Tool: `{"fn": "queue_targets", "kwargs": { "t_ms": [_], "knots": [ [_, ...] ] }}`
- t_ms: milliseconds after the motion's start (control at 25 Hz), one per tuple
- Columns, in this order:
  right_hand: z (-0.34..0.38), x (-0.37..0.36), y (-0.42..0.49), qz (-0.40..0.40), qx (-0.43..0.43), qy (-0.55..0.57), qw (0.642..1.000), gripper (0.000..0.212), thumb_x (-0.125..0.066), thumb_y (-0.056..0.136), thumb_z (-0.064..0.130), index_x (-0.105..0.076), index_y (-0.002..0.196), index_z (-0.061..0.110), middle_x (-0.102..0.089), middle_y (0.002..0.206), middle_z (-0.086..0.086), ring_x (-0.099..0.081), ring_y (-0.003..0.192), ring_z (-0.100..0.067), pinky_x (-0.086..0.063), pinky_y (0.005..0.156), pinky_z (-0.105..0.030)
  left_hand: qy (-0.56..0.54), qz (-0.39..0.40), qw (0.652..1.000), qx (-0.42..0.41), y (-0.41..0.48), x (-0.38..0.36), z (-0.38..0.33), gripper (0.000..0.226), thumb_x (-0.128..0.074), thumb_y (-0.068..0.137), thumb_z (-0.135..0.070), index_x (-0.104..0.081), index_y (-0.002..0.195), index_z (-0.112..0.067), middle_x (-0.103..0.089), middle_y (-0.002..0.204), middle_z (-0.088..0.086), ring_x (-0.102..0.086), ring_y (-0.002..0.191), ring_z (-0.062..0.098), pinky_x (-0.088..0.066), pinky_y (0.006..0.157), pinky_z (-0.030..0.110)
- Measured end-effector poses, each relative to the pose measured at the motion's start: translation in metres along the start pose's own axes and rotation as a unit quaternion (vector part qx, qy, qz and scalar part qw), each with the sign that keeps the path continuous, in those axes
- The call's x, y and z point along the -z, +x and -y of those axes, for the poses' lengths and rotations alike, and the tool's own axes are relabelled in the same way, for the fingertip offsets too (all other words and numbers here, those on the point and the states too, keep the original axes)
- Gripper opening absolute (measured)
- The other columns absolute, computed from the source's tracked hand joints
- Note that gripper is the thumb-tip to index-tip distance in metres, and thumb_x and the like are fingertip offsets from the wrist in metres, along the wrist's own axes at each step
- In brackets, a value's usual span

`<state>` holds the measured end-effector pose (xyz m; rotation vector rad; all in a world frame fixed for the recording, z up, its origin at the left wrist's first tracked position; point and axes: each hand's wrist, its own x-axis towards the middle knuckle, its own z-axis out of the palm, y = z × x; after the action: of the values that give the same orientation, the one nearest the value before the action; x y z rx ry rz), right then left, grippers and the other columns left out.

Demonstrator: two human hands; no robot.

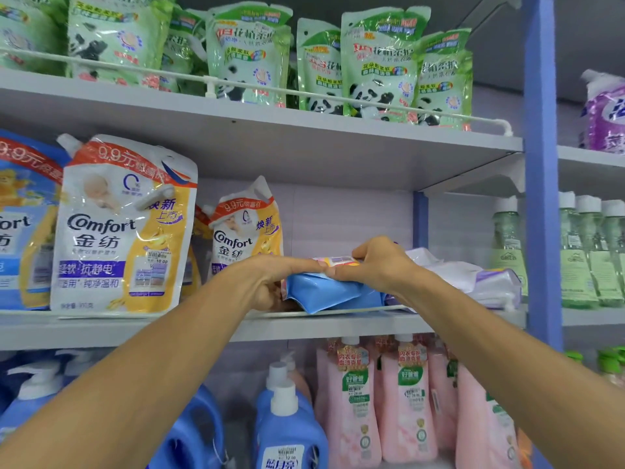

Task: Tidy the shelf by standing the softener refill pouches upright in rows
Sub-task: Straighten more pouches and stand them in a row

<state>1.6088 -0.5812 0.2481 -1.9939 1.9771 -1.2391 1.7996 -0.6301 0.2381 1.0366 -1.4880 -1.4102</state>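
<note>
A blue softener pouch [333,292] lies flat on the middle shelf [338,324], on top of other flat pouches. My left hand [270,282] grips its left end, fingers over the top. My right hand [372,262] presses down on its top edge from the right. White and purple pouches [473,282] lie flat just right of it. Two white-and-yellow Comfort pouches stand upright on the left: a large one [118,228] at the shelf front and a smaller one [247,231] further back. A blue Comfort pouch [23,225] stands at the far left.
Green panda pouches [375,62] stand behind a rail on the top shelf. Blue detergent bottles [287,424] and pink bottles [406,401] fill the shelf below. A blue upright post [541,198] bounds the bay on the right, with green bottles [575,252] beyond it.
</note>
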Motion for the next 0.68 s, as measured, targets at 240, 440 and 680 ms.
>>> {"fn": "queue_targets", "kwargs": {
  "t_ms": [240,440,680],
  "knots": [
    [0.001,0.000,-0.002,-0.008,-0.042,0.104,0.994,0.067,-0.089,0.065,0.056,-0.073,0.091,-0.004,-0.064,0.077,-0.011,-0.055,0.068,-0.019,-0.044,0.060,-0.031,-0.011,0.025,0.999,-0.017,0.003,0.006,0.005,0.057,-0.095,0.072,-0.018,-0.070,0.119,0.001,-0.080,0.106,0.017,-0.076,0.086,0.030,-0.065,0.069,0.040],
    [-0.003,0.005,0.020,-0.017,-0.131,0.180,0.975,0.069,-0.094,0.061,0.046,-0.065,0.105,0.002,-0.076,0.099,-0.017,-0.077,0.088,-0.032,-0.066,0.075,-0.050,0.034,-0.006,0.994,-0.099,0.002,0.002,0.014,0.033,-0.090,0.078,-0.009,-0.068,0.100,0.002,-0.079,0.078,0.011,-0.075,0.069,0.023,-0.062,0.065,0.034],
    [-0.002,0.015,-0.007,0.120,-0.203,0.292,0.927,0.054,-0.091,0.077,0.025,-0.068,0.116,-0.004,-0.079,0.096,-0.019,-0.079,0.081,-0.029,-0.066,0.077,-0.046,0.128,0.018,0.966,-0.224,-0.017,-0.002,0.000,0.047,-0.090,0.078,-0.004,-0.066,0.118,-0.007,-0.079,0.112,0.012,-0.077,0.101,0.027,-0.064,0.090,0.041]
  ]
}}
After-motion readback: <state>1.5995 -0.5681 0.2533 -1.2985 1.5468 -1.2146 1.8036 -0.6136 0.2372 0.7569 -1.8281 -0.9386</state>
